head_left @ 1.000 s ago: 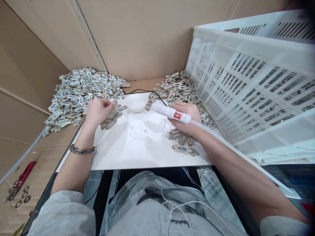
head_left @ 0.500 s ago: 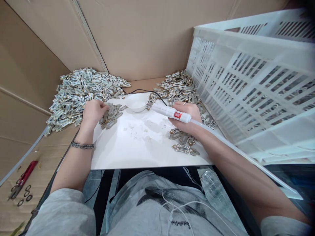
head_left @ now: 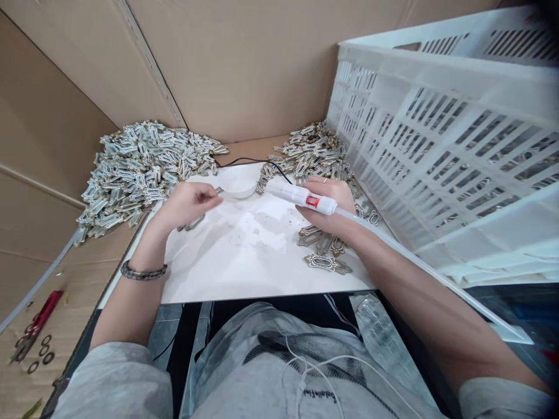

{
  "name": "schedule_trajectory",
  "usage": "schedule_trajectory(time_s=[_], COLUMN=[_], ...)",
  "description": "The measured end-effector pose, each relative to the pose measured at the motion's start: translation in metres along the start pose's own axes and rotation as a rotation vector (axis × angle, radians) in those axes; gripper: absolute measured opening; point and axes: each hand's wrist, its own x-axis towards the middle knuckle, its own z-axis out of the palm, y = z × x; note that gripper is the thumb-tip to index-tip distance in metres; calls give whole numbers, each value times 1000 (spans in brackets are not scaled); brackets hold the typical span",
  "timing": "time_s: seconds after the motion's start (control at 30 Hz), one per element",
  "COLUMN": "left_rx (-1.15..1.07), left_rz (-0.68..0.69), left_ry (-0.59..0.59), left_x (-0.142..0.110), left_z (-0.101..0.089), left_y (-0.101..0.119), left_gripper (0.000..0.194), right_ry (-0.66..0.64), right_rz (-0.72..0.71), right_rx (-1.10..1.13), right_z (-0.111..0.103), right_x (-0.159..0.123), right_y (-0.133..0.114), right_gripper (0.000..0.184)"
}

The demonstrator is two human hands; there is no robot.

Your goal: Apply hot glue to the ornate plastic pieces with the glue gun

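My left hand (head_left: 192,202) hovers over the left side of the white board (head_left: 244,262), thumb and fingers pinched together; whether anything small is between them I cannot make out. Below it, partly covered, lie loose ornate metal pieces (head_left: 192,223). A white bowl (head_left: 239,181) stands just beyond its fingertips. In my right hand (head_left: 334,193) is a white pen-like tool (head_left: 301,196) with a red mark and a pale tube running back along the forearm. More ornate metal pieces (head_left: 325,263) lie below the right hand.
A large heap of metal pieces (head_left: 140,169) fills the back left, with a second heap (head_left: 314,148) at the back right. A slotted white crate (head_left: 437,145) stands on the right. Red-handled scissors (head_left: 41,320) and several dark rings (head_left: 43,350) lie on cardboard at left.
My left hand first drew left to the edge of the loose pieces, then came right across them towards the bowl. My right hand keeps its hold on the white tool, nearly still.
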Motion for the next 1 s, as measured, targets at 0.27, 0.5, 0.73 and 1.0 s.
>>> schedule_trajectory(time_s=[0.27,0.5,0.73,1.0], left_rx=[-80,-97,17,-8], left_rz=[172,223,407,355], left_ry=[-535,-575,-404,-505], left_x=[-3,-6,-12,-12], left_z=[19,30,42,43], left_y=[18,26,35,29], left_gripper=[28,26,45,62], right_ry=[14,10,63,73], right_rz=[2,29,53,68], right_rx=[12,-23,-29,-16], right_z=[0,-1,-1,-1], right_x=[0,0,0,0], right_y=[-1,-1,2,-1], right_gripper=[26,27,21,24])
